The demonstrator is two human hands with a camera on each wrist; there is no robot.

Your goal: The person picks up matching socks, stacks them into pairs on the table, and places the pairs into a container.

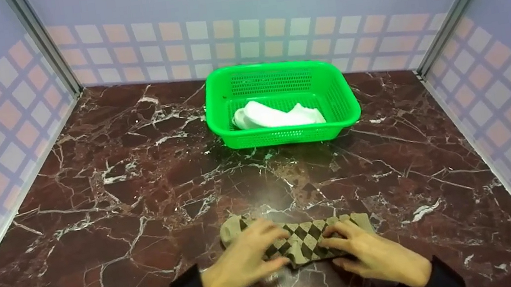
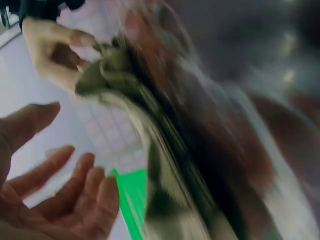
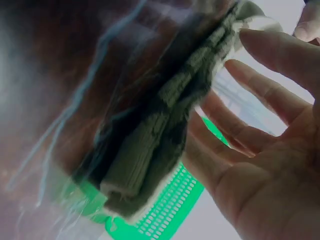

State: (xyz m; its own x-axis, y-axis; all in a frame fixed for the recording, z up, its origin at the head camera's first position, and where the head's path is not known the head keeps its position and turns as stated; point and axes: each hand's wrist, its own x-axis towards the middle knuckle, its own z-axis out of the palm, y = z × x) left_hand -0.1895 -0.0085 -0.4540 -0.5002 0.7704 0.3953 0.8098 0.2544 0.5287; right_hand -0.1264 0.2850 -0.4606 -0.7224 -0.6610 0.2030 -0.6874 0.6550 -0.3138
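Observation:
A tan sock with dark diamond patches (image 1: 304,241) lies lengthwise across the near part of the table. Its folded layers show in the right wrist view, where the ribbed cuff (image 3: 132,162) is at the lower end. My left hand (image 1: 246,258) is over the sock's left part, hiding some of it. In the left wrist view its thumb and loosely bent fingers (image 2: 87,180) are spread, with nothing between them. At the sock's right part is my right hand (image 1: 368,249). Its fingers (image 3: 260,95) extend along the sock's edge, fingertips right at the fabric, thumb spread apart.
A green plastic basket (image 1: 284,137) stands beyond the sock, toward the back wall, with white cloth items (image 1: 276,116) in it. The dark red marbled table (image 1: 146,217) is enclosed by tile-patterned panels (image 1: 1,122) on the left, right and back.

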